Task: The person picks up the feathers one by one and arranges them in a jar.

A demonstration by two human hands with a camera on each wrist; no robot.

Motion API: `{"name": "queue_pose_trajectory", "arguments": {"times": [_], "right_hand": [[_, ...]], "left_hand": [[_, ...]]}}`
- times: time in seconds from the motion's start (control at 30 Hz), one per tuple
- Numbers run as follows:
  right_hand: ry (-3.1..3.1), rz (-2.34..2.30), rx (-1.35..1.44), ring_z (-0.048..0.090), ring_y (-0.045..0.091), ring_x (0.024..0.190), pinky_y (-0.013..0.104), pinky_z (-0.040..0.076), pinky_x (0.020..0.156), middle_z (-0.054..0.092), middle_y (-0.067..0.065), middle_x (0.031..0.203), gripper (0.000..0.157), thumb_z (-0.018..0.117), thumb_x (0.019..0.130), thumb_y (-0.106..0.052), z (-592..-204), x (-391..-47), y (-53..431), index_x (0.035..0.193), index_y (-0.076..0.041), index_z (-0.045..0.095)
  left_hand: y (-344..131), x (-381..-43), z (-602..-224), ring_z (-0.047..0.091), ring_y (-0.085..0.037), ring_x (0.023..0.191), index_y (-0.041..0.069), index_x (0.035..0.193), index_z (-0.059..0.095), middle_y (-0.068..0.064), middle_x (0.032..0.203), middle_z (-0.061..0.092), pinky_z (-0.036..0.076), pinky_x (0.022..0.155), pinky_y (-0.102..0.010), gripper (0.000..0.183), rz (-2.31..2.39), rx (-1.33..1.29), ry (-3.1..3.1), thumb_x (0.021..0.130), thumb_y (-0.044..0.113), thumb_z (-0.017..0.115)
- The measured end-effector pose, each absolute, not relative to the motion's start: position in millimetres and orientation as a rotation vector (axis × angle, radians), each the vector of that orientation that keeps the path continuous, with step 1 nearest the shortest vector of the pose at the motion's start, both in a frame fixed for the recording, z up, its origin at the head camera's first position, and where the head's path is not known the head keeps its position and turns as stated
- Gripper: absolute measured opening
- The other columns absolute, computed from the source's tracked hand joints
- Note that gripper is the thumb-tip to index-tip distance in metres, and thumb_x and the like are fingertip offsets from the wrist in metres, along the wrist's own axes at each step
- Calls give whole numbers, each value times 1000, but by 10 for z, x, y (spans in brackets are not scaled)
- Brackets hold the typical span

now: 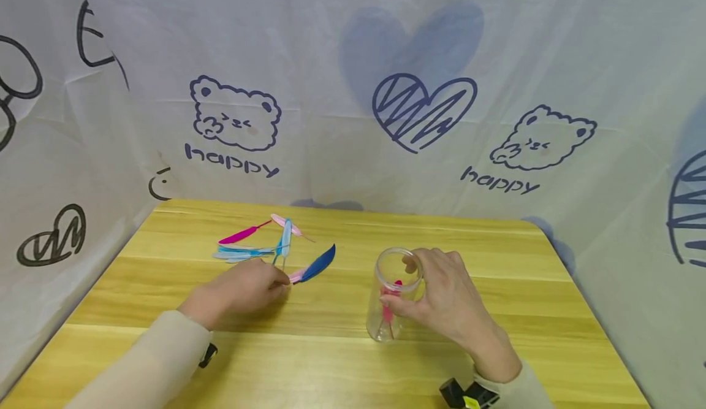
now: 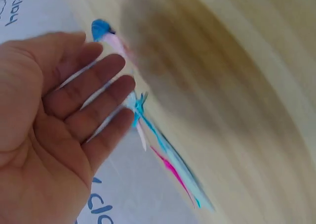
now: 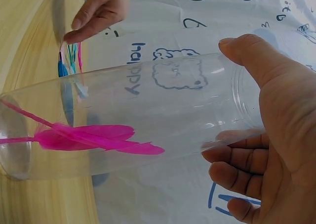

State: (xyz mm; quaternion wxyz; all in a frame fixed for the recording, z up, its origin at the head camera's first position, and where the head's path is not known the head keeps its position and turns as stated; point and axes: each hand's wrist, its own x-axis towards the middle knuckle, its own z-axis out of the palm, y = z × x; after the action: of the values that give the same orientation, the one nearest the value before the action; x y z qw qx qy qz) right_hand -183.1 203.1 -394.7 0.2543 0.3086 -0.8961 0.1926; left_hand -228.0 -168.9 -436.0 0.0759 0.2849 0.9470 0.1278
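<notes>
My right hand (image 1: 449,289) grips a clear jar (image 1: 377,317) near its open mouth, with the thumb on one side and the fingers on the other. Bright pink feathers (image 3: 98,137) stand inside, quills toward the jar's bottom. Left of the jar, my left hand (image 1: 242,289) reaches low over the table, its fingertips at a light pink feather (image 1: 298,275) beside a dark blue feather (image 1: 320,264). Loosely bent fingers (image 2: 106,70) show in the left wrist view, with no feather visible between thumb and index.
Beyond the left hand lie several light blue feathers (image 1: 242,252), a magenta feather (image 1: 238,236) and another pale pink feather (image 1: 284,223). All rest on a wood-grain table (image 1: 309,360). A white printed cloth (image 1: 331,127) hangs behind and at both sides.
</notes>
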Motion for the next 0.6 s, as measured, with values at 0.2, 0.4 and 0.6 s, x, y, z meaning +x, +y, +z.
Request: {"name": "queue_pose_trajectory", "arguments": {"times": [0.2, 0.4, 0.6], "right_hand": [[-2436, 523, 838, 64, 18, 86, 36, 41, 78, 71, 1, 96, 78, 63, 84, -84, -3939, -1832, 2026, 110, -9, 64], [-2435, 519, 838, 64, 18, 85, 37, 41, 79, 71, 2, 95, 79, 62, 84, -84, -3934, -1840, 2023, 109, -9, 65], [-2441, 521, 833, 62, 16, 83, 36, 41, 78, 70, 1, 93, 77, 65, 83, -83, -3938, -1836, 2027, 107, -10, 64]], "left_hand": [[-1669, -2328, -4316, 60, -20, 85, 12, 105, 79, 0, 96, 75, 55, 83, -44, 10, 257, 811, 3034, 97, 14, 75], [-1474, -2403, -4363, 56, -26, 92, 12, 108, 78, -4, 102, 72, 49, 86, -54, 19, 194, 692, 3080, 97, 28, 77], [-1257, -2485, -4429, 49, -26, 91, 14, 92, 70, -2, 92, 63, 40, 82, -51, 21, 131, 616, 3042, 97, 34, 75]]}}
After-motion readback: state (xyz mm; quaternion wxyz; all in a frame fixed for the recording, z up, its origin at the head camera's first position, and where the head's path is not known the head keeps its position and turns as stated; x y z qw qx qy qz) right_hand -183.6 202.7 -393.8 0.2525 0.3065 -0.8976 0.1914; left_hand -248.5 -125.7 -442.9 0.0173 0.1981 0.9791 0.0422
